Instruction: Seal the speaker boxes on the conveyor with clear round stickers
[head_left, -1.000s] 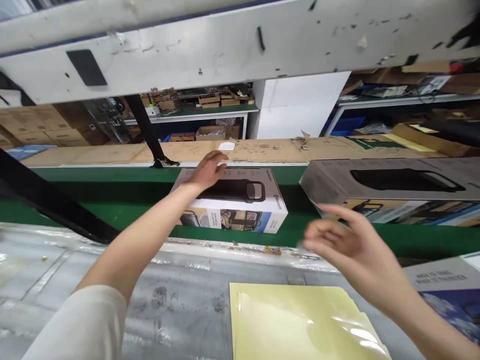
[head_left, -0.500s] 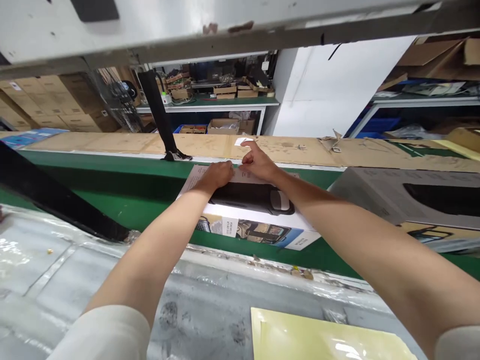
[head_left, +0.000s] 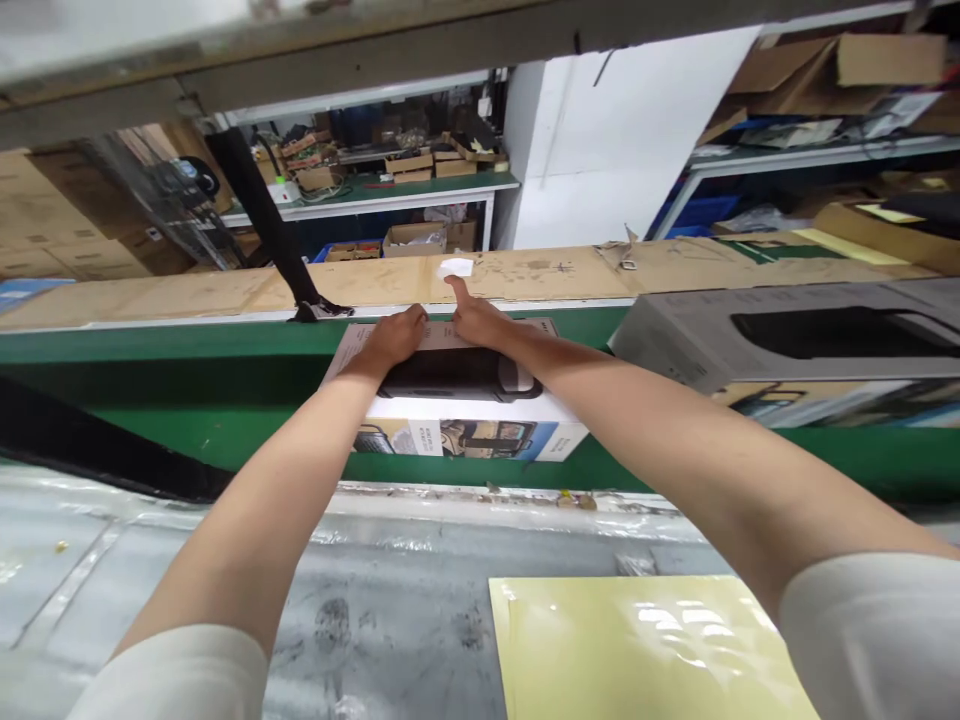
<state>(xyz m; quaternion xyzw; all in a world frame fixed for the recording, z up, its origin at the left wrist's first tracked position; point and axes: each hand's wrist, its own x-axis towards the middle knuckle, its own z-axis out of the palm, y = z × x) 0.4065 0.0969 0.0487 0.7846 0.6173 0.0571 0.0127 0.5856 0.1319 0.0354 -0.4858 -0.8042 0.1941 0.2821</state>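
Note:
A printed carton (head_left: 480, 410) with a dark product picture lies in the green channel in front of me. My left hand (head_left: 397, 338) rests on the far left part of its top, fingers curled at the far edge; the fingertips are partly hidden. Beside it, my right hand (head_left: 480, 322) lies over the far edge with the index finger stretched out and the other fingers bent. That fingertip is just in front of a small white paper piece (head_left: 455, 267) on the cardboard-covered ledge (head_left: 360, 285). I see nothing held in the right hand.
A second printed carton (head_left: 810, 330) sits to the right in the green channel (head_left: 187, 400). Yellow sheets (head_left: 637, 640) lie on the plastic-covered near table (head_left: 390, 620). Black posts (head_left: 259, 220) stand on the left, and a metal beam (head_left: 420, 60) crosses overhead.
The view has shifted, so the scene sits further left. My right index finger has straightened from a bent pose near the thumb. The left hand stays at the carton's far edge.

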